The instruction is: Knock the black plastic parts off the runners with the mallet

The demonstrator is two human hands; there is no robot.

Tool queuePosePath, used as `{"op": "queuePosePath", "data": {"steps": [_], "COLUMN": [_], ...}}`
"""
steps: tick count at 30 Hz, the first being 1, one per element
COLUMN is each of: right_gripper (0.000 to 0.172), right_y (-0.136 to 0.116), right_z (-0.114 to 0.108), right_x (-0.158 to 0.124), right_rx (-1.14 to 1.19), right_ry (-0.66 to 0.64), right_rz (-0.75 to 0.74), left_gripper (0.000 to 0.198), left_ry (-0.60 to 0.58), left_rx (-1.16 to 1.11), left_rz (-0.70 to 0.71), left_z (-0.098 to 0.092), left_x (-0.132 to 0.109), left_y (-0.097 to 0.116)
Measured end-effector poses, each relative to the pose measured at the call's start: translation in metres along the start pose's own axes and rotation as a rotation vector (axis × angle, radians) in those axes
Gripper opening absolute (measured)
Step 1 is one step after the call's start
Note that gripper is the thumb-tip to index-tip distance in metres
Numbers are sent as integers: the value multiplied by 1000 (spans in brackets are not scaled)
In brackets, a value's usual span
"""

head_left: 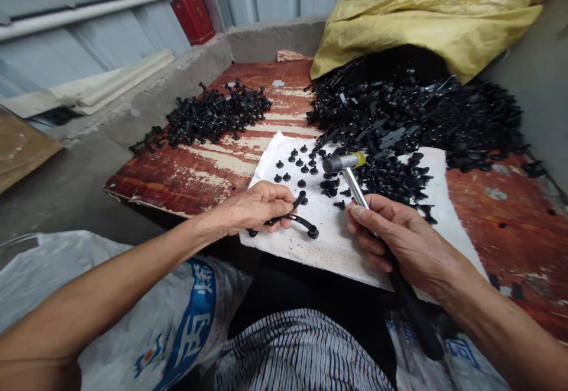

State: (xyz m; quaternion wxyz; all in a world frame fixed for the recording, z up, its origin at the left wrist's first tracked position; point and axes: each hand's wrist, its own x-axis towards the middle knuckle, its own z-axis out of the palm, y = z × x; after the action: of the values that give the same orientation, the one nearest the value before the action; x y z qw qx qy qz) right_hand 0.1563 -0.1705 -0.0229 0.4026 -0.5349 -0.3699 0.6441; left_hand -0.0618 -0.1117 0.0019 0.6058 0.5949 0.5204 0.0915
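My left hand [261,206] is closed on a black plastic strap [302,220] above the front of a white cloth [306,252]. One end of the strap carries a round knob, and a second black arm sticks up beside my fingers. In my right hand [390,231] is a small mallet [355,185], gripped near the top of its black handle. Its head has one grey face and one yellow face, on a shiny metal neck. Several black studs [304,169] stand on the cloth, left of the mallet head.
A large pile of black plastic parts [417,113] spills from a yellow sack [426,18] at the back right. Another black pile [217,110] lies at the left on the worn red board [208,169]. White printed bags [177,320] stand below. A red box [193,18] is by the wall.
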Motion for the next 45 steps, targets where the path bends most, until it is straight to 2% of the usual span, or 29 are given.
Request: {"op": "queuePosePath", "data": {"steps": [19,26,29,32,35,37,39,42,45], "right_gripper": [44,36,29,40,49,49,50,50,58], "right_y": [0,3,1,-1,2,4,3,-5,-9], "right_z": [-1,-4,-6,-5,-5,-6,-7,-5,-1], "right_x": [0,0,-2,-6,-7,-5,-6,-14,-21], "right_rx": [20,-76,-358,-702,-878,-1004,-1133,-1124,-962], "right_ry": [-6,-28,-12,43,113,134,116,112,226], "right_rz": [15,-32,-216,-560,-834,-917,-938,-992,-1123], "left_gripper": [9,13,17,21,19,19,20,17,14], "left_ry": [10,45,41,33,34,21,-4,-24,-15], "left_rx": [8,23,34,49,45,32,12,-4,2], "left_rz": [-32,-71,-97,-119,-130,-109,-77,-55,-55], "left_z": [1,3,3,2,0,-1,-2,-4,-4], "left_x": [-1,-3,-1,0,1,2,2,3,4], "left_y": [6,13,17,20,20,17,13,7,3]}}
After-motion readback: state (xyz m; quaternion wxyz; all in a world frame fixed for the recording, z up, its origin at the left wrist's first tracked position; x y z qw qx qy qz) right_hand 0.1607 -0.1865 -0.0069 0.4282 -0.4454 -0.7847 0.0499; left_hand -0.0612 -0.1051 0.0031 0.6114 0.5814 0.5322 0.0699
